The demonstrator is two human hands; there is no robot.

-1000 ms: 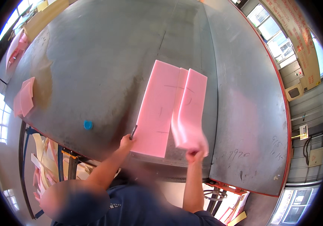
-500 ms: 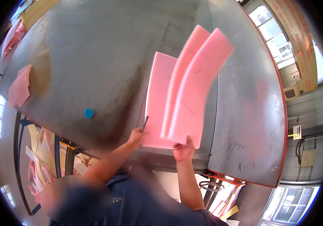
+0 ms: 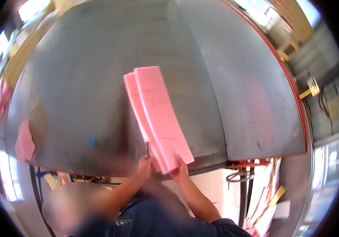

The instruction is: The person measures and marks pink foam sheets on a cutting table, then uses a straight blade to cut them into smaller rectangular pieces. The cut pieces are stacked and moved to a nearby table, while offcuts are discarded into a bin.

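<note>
Pink foam sheets (image 3: 157,116) at worktop (image 3: 78,79) near edge, right hand (image 3: 180,169) gripping lower end, left hand (image 3: 145,166) clenched on dark tool (image 3: 147,149).

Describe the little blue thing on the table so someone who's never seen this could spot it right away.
Start at the big grey metal table and find the long pink foam sheets near its front edge. Look left of them along that edge: the small blue object lies alone on bare metal, between the sheets and a pink foam scrap. It is the only blue thing on the table.
</note>
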